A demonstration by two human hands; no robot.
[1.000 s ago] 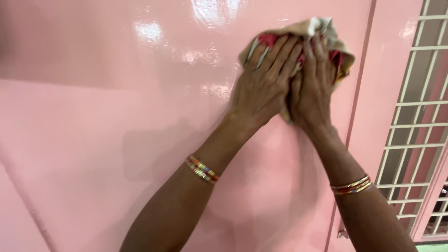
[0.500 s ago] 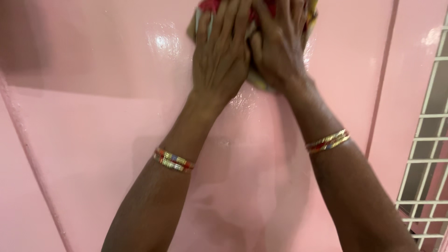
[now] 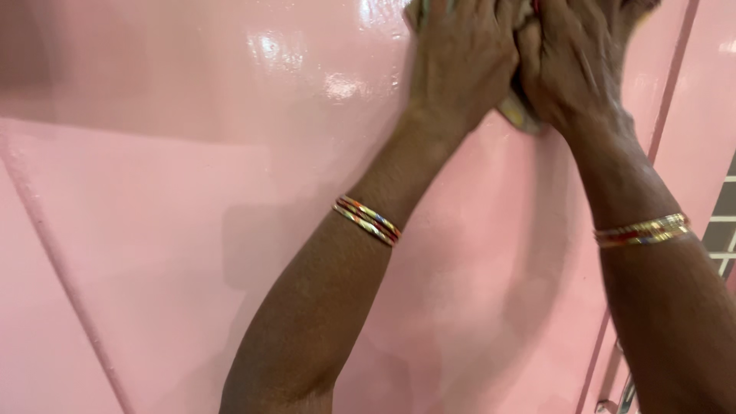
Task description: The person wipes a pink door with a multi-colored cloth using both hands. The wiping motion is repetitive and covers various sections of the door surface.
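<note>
My left hand (image 3: pixel 460 57) and my right hand (image 3: pixel 571 61) press side by side against a glossy pink surface (image 3: pixel 192 199) at the top of the head view. Under both palms lies a crumpled cloth (image 3: pixel 515 113), pale with red patches. Only a small edge of the cloth shows between and below the hands. Both wrists carry thin coloured bangles (image 3: pixel 366 220). My fingertips run out of view at the top edge.
The pink surface has raised ridges, one slanting down at the left (image 3: pixel 69 284) and one running down at the right (image 3: pixel 659 153). A white window grille (image 3: pixel 724 222) shows at the right edge.
Both hands with the cloth have slid upward on the pink surface and now sit at the top edge, more to the right. The grille has nearly left the view.
</note>
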